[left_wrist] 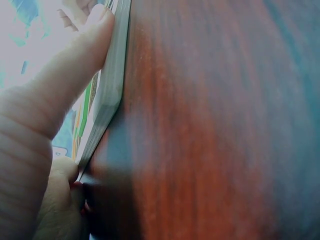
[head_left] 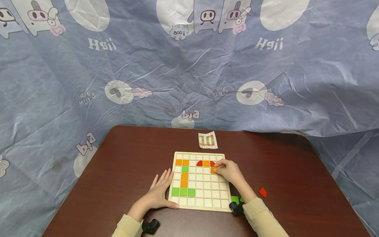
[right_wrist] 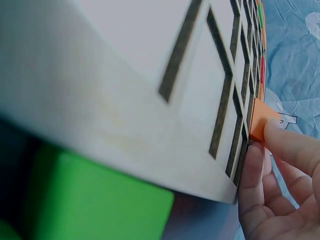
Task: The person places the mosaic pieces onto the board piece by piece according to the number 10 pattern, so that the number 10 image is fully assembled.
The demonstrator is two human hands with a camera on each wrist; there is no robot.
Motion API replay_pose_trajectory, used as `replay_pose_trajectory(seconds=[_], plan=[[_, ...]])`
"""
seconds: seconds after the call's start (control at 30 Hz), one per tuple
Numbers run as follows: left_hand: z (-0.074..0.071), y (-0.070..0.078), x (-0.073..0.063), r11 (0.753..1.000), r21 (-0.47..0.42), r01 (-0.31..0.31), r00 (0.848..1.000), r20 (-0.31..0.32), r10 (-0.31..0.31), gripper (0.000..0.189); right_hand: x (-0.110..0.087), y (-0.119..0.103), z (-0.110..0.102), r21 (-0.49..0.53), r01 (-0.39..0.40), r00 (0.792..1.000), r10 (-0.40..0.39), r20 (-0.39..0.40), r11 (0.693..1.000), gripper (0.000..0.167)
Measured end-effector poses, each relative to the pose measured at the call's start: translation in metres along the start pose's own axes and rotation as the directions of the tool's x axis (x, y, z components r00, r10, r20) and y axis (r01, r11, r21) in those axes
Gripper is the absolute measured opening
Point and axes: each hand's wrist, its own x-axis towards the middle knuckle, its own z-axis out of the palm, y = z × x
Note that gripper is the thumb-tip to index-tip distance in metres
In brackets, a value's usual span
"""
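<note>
A pale wooden grid board (head_left: 199, 203) lies on the table, some of its cells filled with orange and green square tiles. My left hand (head_left: 158, 194) rests at its left side, fingers spread along the edge and thumb on the near-left corner. Between thumb and fingertips, my right hand (head_left: 232, 171) pinches an orange square tile (right_wrist: 262, 120) over a cell in the upper right. Just above that cell, a red quarter-round piece (head_left: 212, 163) is partly covered by the fingers. Another red piece (head_left: 199, 163) and an orange tile (head_left: 206, 163) lie to its left.
Beyond the board lies a small pattern card (head_left: 208, 140) on the dark red table (head_left: 142, 148). Green tiles (head_left: 235, 199) sit by the board's near-right corner, partly hidden by the right wrist camera (head_left: 236, 208). Farther right is a loose red quarter-round piece (head_left: 262, 192).
</note>
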Motion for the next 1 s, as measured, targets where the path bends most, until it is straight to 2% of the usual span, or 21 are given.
replay_pose_trajectory(seconds=[0.23,0.47,0.53,0.6,0.77,0.87,1.0], plan=[[0.0,0.0,-0.001,1.0,-0.023,-0.005,1.0,0.007,0.005,0.129,0.002,0.003,0.004,-0.028,0.012,1.0,-0.013,-0.022,1.0,0.007],[0.0,0.001,-0.001,1.0,-0.008,0.0,1.0,0.003,0.0,0.128,0.0,0.003,0.003,-0.045,-0.001,1.0,0.0,-0.018,0.999,0.005],[0.001,0.001,-0.001,1.0,-0.007,0.0,1.0,0.006,0.0,0.128,-0.001,0.004,-0.001,-0.003,-0.009,1.0,0.009,0.005,1.0,0.007],[0.001,0.001,-0.001,1.0,-0.006,0.0,1.0,0.008,0.0,0.128,-0.003,0.006,-0.006,0.083,-0.034,0.999,0.031,0.038,0.996,0.013],[0.0,0.0,0.0,1.0,0.0,0.002,1.0,0.008,-0.002,0.127,-0.007,0.014,-0.025,0.29,-0.084,0.994,0.06,0.091,0.953,0.027],[-0.001,0.0,0.0,1.0,0.002,0.004,1.0,0.008,-0.004,0.128,-0.012,0.019,-0.039,0.335,-0.102,0.993,0.078,0.085,0.937,0.032],[-0.001,0.001,0.0,1.0,0.004,0.005,1.0,0.008,-0.005,0.128,-0.022,0.027,-0.055,0.329,-0.102,0.994,0.08,0.079,0.939,0.036]])
